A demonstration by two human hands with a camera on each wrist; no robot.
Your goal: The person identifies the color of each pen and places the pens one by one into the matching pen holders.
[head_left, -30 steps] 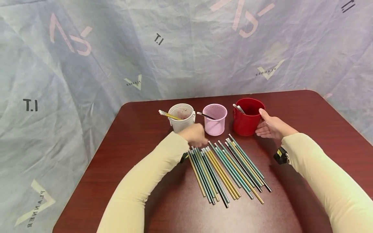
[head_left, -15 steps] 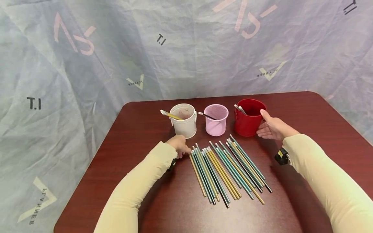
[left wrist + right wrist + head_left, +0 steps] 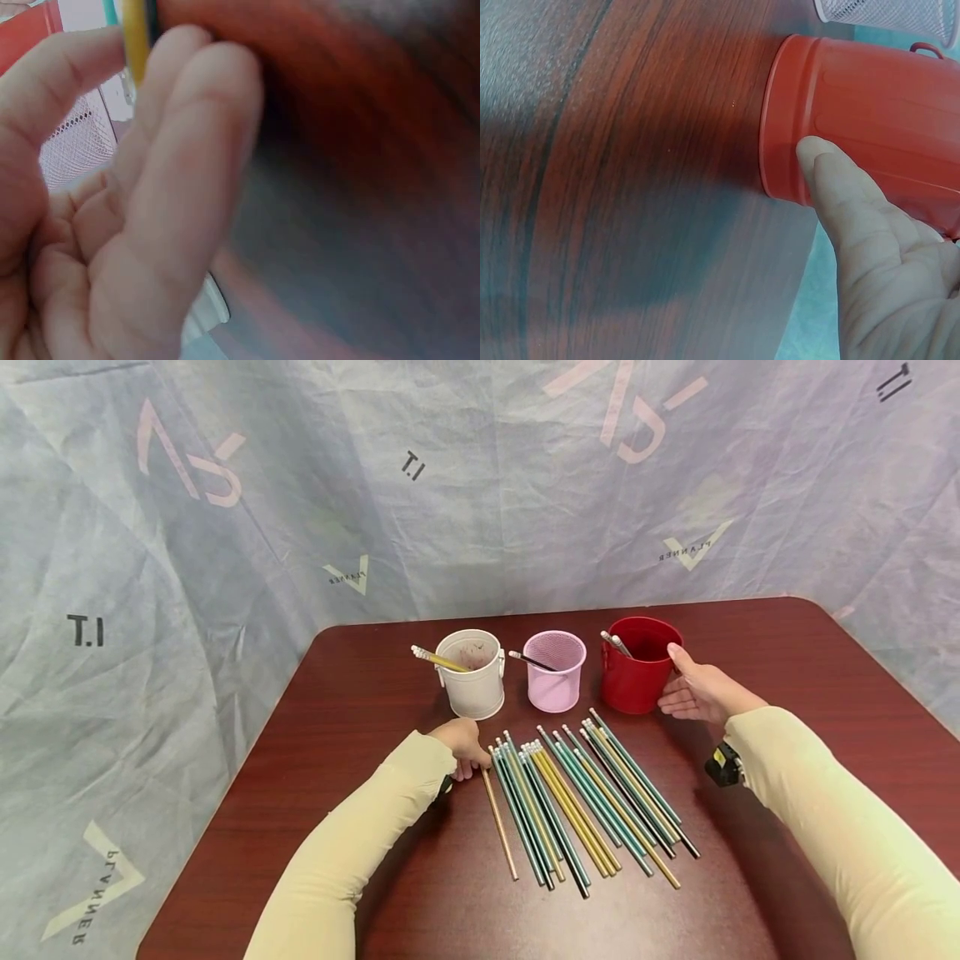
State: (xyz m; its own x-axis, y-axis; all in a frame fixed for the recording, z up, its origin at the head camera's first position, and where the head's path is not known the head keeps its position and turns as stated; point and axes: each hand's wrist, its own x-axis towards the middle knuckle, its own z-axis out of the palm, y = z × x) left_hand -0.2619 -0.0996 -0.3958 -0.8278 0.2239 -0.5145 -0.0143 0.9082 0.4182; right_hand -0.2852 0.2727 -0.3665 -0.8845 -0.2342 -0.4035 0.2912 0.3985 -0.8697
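Near the front of the white bucket (image 3: 477, 695), my left hand (image 3: 461, 745) pinches a gold pencil (image 3: 500, 827) by its eraser end, at the left side of the row of pencils (image 3: 572, 810). The left wrist view has that pencil (image 3: 135, 41) between thumb and fingertips. At the right, my right hand (image 3: 705, 687) rests against the red bucket (image 3: 628, 687), thumb by the rim. In the right wrist view its fingers (image 3: 840, 180) lie straight along the bucket's side. Gold, teal and black pencils make up the row, erasers pointing away from me.
A pink mesh cup (image 3: 553, 689) stands between the two buckets, with a black pencil (image 3: 536, 661) leaning in it. Yellow pencils (image 3: 442, 660) lean in the white bucket, and white-ended pencils (image 3: 618, 644) in the red one. A patterned cloth (image 3: 480, 493) hangs behind the table (image 3: 315, 727).
My left hand has come down and left from in front of the pink cup to the row's left end. The leftmost gold pencil has shifted left and toward me. The right hand stays put.
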